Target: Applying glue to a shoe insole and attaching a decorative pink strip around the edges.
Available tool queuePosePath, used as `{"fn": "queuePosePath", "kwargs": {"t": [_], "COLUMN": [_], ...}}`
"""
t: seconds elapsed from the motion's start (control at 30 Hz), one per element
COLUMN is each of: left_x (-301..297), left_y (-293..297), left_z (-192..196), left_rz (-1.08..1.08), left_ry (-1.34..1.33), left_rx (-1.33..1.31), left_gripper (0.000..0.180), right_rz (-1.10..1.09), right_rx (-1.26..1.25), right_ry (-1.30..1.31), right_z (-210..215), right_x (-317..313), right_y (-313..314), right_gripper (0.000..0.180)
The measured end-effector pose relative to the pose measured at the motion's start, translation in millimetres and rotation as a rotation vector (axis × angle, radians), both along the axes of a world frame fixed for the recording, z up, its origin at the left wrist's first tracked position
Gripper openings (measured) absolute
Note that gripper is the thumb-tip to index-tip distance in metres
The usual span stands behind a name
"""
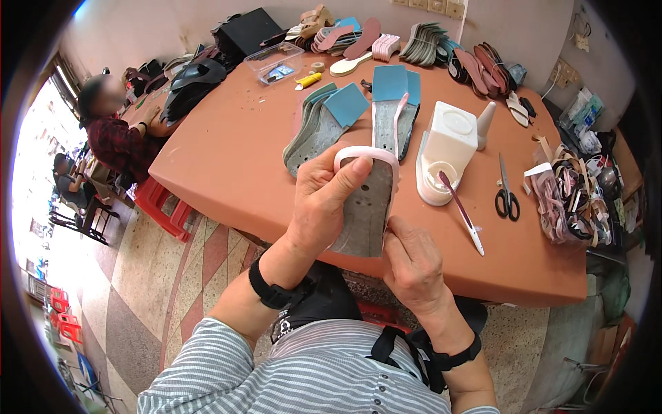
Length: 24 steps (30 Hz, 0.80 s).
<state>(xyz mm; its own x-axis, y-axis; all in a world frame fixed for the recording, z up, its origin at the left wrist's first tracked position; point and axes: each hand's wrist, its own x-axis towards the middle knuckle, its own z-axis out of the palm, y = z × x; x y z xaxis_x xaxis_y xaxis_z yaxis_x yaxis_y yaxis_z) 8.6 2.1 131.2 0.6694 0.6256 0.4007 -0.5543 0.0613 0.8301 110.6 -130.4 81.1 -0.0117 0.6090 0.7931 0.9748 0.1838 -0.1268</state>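
Observation:
Above the table's near edge, my left hand is closed around a grey shoe sole with small holes. Its thumb presses on a pale pink strap that loops over the sole. At the sole's lower right edge, my right hand is closed in a pinch; its fingertips are partly hidden. Just beyond lie grey soles with blue sheets at their far ends. To the right stands a white glue dispenser; a brush leans out of its round cup.
Scissors lie right of the dispenser, near a bag of straps. Stacked soles, a clear plastic box and a yellow tube are farther back. A person sits at the left by a red stool.

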Motion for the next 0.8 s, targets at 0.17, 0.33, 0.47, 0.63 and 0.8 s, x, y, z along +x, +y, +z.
{"fn": "queuePosePath", "kwargs": {"t": [0.17, 0.33, 0.47, 0.63, 0.8], "left_x": [-1, 0, -1, -1, -1], "left_y": [2, -1, 0, -1, -3], "left_z": [-4, -2, -4, -4, -5], "left_rz": [-0.026, -0.041, -0.043, -0.075, -0.048], "left_ry": [-0.009, -0.016, -0.014, 0.002, -0.024], "left_rx": [0.006, 0.003, -0.015, -0.045, -0.043], "left_gripper": [0.028, 0.027, 0.028, 0.028, 0.028], "right_rz": [0.037, 0.083, 0.056, 0.111, 0.242], "right_rx": [0.0, 0.021, 0.048, -0.005, -0.085], "right_ry": [0.157, 0.374, 0.658, 0.67, 0.976], "right_z": [9, 7, 15, 18, 13], "right_x": [-3, -4, -6, 0, 2], "right_y": [-2, -3, 2, 8, 10], "right_gripper": [0.011, 0.006, 0.011, 0.012, 0.012]}}
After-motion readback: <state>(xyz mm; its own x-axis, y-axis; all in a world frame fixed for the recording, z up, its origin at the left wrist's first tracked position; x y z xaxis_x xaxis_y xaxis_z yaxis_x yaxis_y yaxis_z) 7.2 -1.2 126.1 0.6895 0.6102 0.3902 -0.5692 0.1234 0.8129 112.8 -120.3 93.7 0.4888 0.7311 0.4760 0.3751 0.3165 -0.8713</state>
